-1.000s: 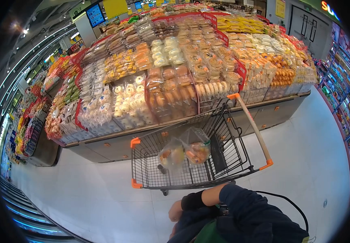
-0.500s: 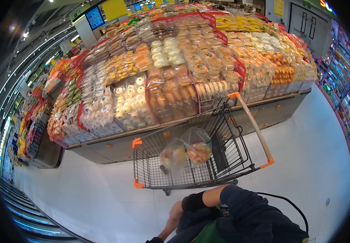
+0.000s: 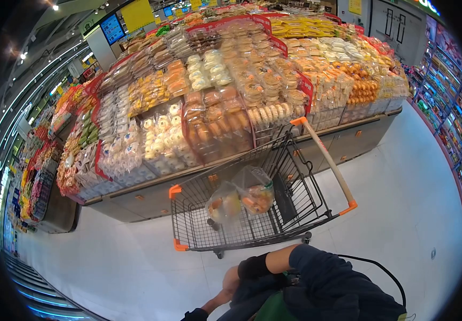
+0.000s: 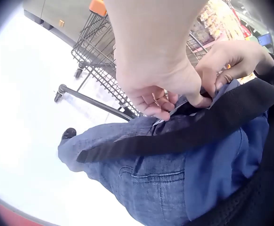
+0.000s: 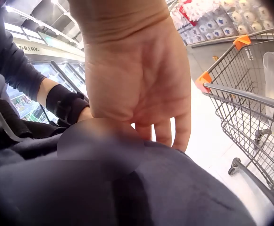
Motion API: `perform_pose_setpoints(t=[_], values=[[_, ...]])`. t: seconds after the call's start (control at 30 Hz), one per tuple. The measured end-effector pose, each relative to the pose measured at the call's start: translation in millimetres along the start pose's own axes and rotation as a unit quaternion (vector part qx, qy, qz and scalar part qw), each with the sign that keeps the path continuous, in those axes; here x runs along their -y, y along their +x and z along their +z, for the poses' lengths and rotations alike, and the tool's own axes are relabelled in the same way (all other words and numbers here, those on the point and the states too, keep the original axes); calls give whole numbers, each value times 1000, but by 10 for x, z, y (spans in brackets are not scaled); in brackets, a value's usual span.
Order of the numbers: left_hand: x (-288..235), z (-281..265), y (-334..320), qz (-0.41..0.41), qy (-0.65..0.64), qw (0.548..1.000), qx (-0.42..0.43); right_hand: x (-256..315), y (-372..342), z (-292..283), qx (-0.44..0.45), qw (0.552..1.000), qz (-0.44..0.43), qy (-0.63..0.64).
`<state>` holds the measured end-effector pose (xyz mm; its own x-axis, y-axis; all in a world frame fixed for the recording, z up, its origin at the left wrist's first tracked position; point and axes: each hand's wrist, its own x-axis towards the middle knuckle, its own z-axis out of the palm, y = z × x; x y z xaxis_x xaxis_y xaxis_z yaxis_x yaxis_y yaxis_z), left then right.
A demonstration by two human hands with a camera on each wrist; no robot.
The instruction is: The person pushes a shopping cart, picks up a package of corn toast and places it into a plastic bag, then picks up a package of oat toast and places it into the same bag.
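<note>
In the left wrist view, my left hand is at the waist of the blue clothing, its fingers curled and its thumb against the dark cloth. Beside it, my right hand pinches the cloth between thumb and bent fingers. The right wrist view shows the back part of my right hand large, its fingers reaching down behind dark cloth; a blurred patch hides part of this spot. A black strap crosses the clothing. In the head view the hands overlap low in the middle.
A shopping cart holding two clear bags of food stands ahead, its handle on the right. Behind it is a long counter of packaged baked goods. Shelves line the right; pale floor lies at left.
The head view has shifted slightly, so the cart and counter sit a little further left. The forearm and dark cuff at the bottom, hidden at first, now show. The cart's bags look unchanged.
</note>
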<state>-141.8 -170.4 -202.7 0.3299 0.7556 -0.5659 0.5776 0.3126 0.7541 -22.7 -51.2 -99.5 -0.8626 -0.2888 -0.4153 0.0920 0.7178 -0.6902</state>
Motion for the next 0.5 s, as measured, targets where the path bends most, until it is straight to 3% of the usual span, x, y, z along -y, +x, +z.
perform_pose_setpoints(t=[0.13,0.23,0.33,0.5], values=[[-8,23,-64,5,-5,1000,-7,44,77,-26,32,998,53,8],[-18,21,-147,9,-17,1000,-15,22,116,-26,43,997,55,20],[35,0,-209,13,-22,1000,-12,134,-19,-117,18,1000,1,25],[160,-206,-181,14,-20,1000,18,-18,229,10,1,1000,21,-12]])
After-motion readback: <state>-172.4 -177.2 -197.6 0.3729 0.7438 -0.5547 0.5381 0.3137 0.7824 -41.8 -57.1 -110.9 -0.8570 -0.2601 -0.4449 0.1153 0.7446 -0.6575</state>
